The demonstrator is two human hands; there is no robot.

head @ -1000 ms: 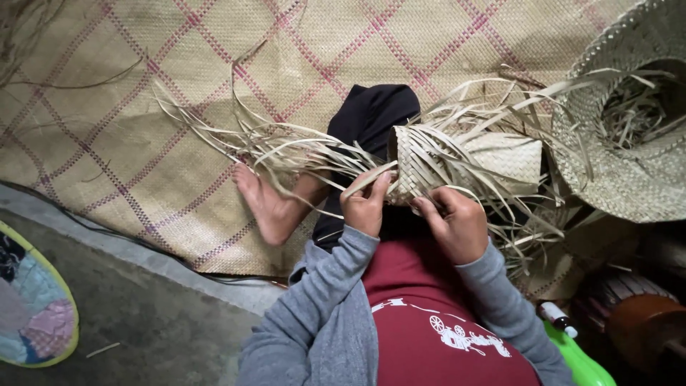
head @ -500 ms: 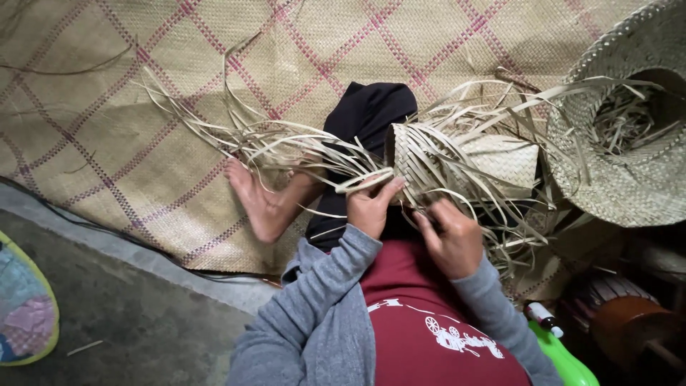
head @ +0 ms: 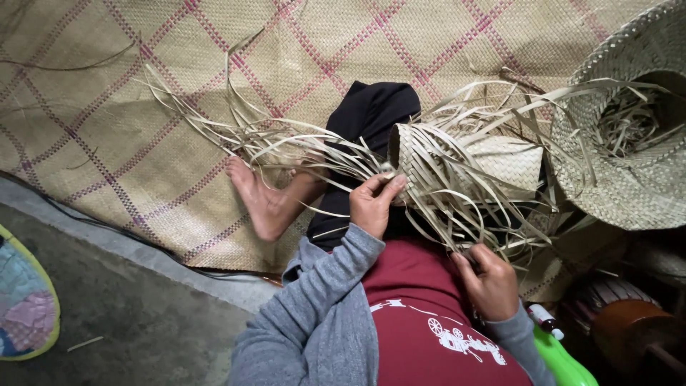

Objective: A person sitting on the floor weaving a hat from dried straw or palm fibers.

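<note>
Leftmost, a bare foot rests on the checked woven mat. Next, the left hand pinches the half-woven straw piece on the lap; the right hand closes around its loose strands. Farthest right lies a finished straw hat.

A home weaving spot is showing: a checked mat is covering the floor, a finished hat lying far right.
</note>
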